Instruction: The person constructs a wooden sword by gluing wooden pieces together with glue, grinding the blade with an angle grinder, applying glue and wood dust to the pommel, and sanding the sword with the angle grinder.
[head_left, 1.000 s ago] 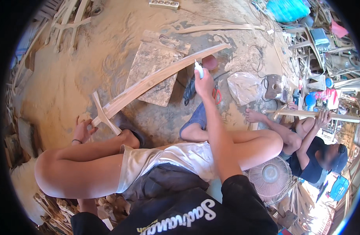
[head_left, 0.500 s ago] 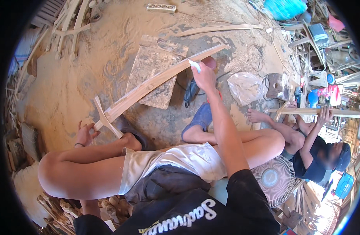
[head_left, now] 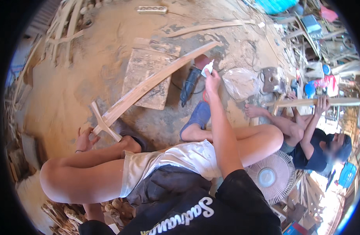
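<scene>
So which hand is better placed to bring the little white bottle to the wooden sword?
Probably the right: the right hand holds the white bottle near the wooden sword's blade. The left hand is down at the handle, far from the bottle.

Two hands (head_left: 212,81) belong to the wearer, with one sword (head_left: 141,91) at eleven o'clock and one bottle (head_left: 207,70) at one. One co-worker (head_left: 313,147) at three has one more sword (head_left: 342,102). There are two shoes (head_left: 197,114), one board (head_left: 139,58) at eleven, one bag (head_left: 239,83) at two, one fan (head_left: 267,177) at four.
</scene>
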The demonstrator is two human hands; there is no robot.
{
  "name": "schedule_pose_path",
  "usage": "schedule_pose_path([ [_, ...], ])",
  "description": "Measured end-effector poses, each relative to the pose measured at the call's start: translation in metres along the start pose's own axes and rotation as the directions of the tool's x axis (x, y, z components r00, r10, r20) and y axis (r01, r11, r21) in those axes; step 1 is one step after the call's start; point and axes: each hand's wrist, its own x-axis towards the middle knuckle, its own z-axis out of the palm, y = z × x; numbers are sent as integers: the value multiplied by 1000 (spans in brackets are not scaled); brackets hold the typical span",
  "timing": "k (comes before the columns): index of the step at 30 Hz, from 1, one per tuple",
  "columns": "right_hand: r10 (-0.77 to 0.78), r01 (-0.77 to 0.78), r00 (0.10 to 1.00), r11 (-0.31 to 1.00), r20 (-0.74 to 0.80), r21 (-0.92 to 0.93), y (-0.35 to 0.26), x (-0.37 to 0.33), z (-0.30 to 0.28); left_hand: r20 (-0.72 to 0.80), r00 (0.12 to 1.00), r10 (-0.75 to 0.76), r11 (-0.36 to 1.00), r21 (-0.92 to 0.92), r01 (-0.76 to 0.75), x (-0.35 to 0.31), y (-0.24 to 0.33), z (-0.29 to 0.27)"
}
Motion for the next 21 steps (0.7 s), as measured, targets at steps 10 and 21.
schedule_pose_path([
  [10, 298, -438, 782, 888, -548, -142, 171, 0, -140, -37, 986, 164, 959, 241, -151, 15, 14, -15],
  [21, 274, -708, 703, 350, -656, -613, 221, -7, -171, -103, 990, 92, 917, 396, -44, 22, 20, -26],
])
